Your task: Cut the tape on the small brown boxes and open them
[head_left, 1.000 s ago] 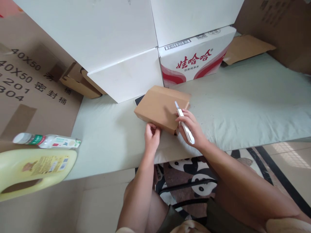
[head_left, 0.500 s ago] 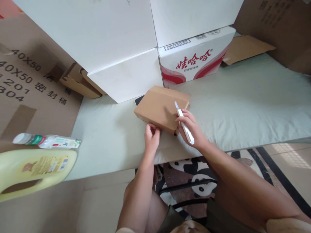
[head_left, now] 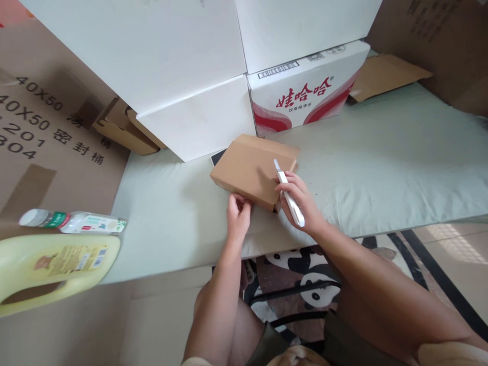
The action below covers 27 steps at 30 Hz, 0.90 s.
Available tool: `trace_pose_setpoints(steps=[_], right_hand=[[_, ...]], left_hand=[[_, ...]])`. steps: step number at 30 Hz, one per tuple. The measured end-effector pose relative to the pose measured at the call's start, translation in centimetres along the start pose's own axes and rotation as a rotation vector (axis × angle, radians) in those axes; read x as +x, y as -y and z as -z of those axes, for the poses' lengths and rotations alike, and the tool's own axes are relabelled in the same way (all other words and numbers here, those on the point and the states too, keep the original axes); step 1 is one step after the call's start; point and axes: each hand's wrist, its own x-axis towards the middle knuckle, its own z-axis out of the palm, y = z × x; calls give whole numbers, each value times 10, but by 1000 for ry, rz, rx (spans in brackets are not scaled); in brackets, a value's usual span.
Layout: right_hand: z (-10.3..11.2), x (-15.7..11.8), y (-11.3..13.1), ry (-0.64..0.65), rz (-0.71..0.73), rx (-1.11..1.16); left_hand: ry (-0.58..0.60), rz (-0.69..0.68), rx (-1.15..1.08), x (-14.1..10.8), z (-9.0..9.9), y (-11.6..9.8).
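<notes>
Gripping in your right hand: one white cutter, fingers and thumb closed round its handle, blade out, pointing away from you over the right part of the box. Your left hand: fingers curled, thumb near the fingertips, at the box's near edge; whether they pinch it cannot be told. Box: one, plain brown, lying on the pale green cloth, between your hands and the white cartons. Partly hidden behind its far left side: one dark, flat item with a light rim. Farther out, beside the white cartons: one red-printed carton; to its right, one piece of cardboard. Well to your left: one bottle with a green and red band, just beside one yellow jug; behind them, one large brown carton, black lettering. Below the cloth's near edge, by your legs: one panda-patterned surface.
</notes>
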Motion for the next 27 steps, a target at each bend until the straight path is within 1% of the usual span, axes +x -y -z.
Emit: trace_pose_setpoints(steps=[7,11,27], right_hand=[[0,-2,1,31,-54,-16],[-1,-3,2,21,-38,-11],[-4,-3,2,-2,-26,-22]], left_hand=[[-2,23,-23,0,-1,1],[-15,40,-28,0,-2,3],[-21,36,-49,0,-4,4]])
